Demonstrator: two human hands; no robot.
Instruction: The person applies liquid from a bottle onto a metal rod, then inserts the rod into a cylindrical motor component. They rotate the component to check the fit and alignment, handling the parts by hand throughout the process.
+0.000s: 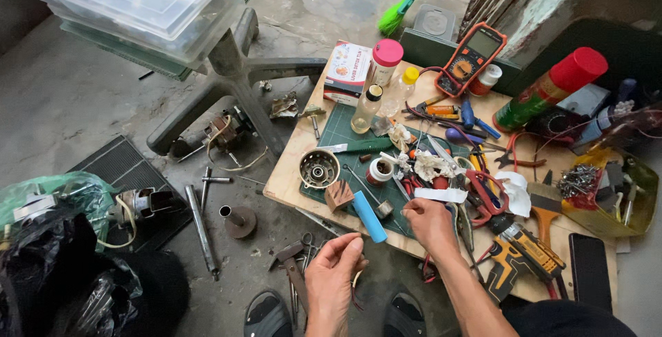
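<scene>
My left hand (334, 275) hovers off the near edge of the low wooden board (293, 182), fingers curled and pinched on a thin dark wire that hangs below it. My right hand (429, 223) rests on the board's near side, fingertips down beside a white strip (441, 195) and a small metal part (383, 209). A blue cylinder (369, 216) lies between the two hands on the green cutting mat (345, 130). What the right fingers hold is hidden.
A round metal motor housing (318, 169), red-handled pliers (486, 192), an orange multimeter (470, 57), a green spray can (548, 88), bottles and a yellow drill (520, 251) crowd the board. Motor parts, a metal shaft (201, 230) and a chair base (234, 82) lie on the concrete floor.
</scene>
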